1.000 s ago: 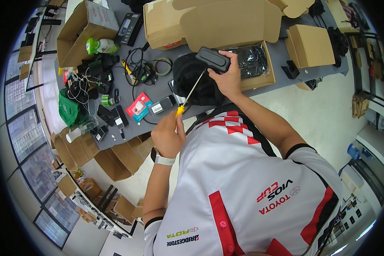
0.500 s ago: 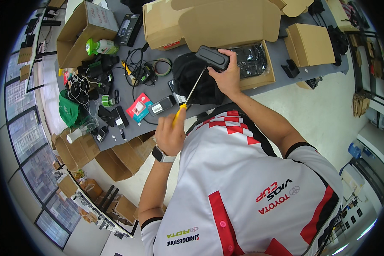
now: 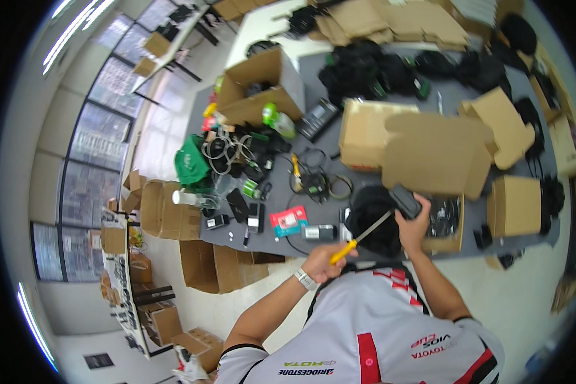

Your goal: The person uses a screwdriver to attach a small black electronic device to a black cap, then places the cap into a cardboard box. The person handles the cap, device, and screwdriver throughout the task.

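Observation:
My left hand (image 3: 321,262), with a watch on its wrist, is closed around the yellow handle of a screwdriver (image 3: 343,253). The metal shaft points up and right toward a small black rounded box-shaped device (image 3: 406,201). My right hand (image 3: 414,228) grips that device by its right side and lower end. Whether the screwdriver tip touches it is too small to tell. Beneath both lies a black cloth item (image 3: 367,214), perhaps a cap, at the table's near edge. Just left of it are a black box with a white label (image 3: 319,232) and a red and teal packet (image 3: 289,221).
An open carton (image 3: 462,240) with black plastic-wrapped contents stands right of my right hand. Coiled black cables (image 3: 313,182) and a tape roll (image 3: 340,187) lie farther left. A green spray bottle (image 3: 281,120) and an open cardboard box (image 3: 262,83) stand beyond. Black items (image 3: 377,73) pile at the back.
The head view has swung, bringing in more of the table's far side and the room; hands and table sit lower and farther right in it. Both hands keep their holds.

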Tool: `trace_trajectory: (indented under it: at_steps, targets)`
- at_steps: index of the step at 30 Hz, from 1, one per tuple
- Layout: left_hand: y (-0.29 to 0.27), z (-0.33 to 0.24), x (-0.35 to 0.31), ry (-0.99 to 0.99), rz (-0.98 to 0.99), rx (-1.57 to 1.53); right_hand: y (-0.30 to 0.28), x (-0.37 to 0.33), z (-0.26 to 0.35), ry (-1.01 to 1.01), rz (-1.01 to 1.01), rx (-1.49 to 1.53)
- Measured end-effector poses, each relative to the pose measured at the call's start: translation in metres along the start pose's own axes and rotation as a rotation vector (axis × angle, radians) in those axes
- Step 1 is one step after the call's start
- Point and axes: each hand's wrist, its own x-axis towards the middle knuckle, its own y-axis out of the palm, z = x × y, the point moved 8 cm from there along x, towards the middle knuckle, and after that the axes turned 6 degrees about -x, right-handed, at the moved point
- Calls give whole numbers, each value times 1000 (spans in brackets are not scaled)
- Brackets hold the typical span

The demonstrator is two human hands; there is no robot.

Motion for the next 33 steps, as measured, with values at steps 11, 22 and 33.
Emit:
trace_trajectory:
  at_steps: [11,22,33]
  targets:
    - [8,-24,-5,294,-81,422,2,1,-7,30,56,10]
    - [-2,-41,-1,652,-167,683,0,7,9,69,41,36]
    - [28,-54,-16,762,-143,716,-7,16,-2,-3,31,15]
